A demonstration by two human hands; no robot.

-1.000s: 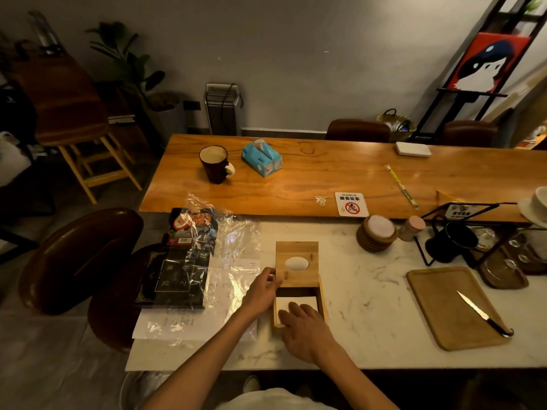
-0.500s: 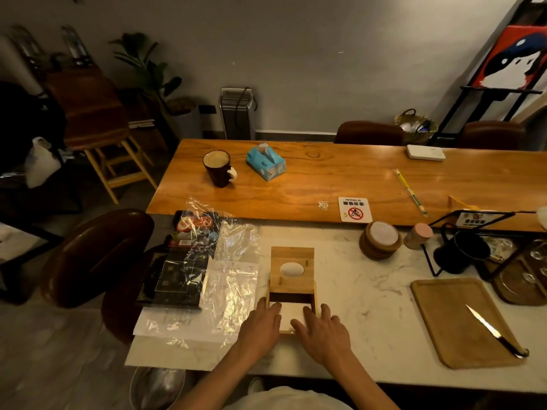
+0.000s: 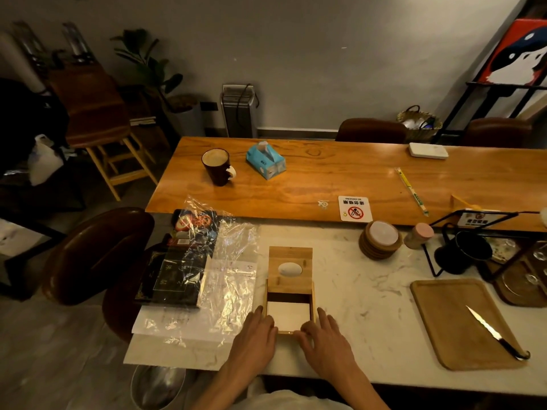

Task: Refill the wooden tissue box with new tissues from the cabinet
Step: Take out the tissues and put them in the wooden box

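The wooden tissue box lies on the white marble counter, close to the front edge. Its sliding lid, with an oval hole, is pushed away from me, leaving the near half uncovered. A white stack of tissues shows inside that half. My left hand presses its fingertips against the box's near left corner. My right hand does the same at the near right corner, so the box's near end sits between both hands.
Crumpled clear plastic wrap and dark flat packages lie left of the box. A coaster stack, a black pitcher and a wooden board with a knife are to the right. A mug and a blue tissue pack stand on the far wooden table.
My right hand came off the tissues and my left hand left the box's side; both now sit at the box's near corners. The view has shifted slightly.
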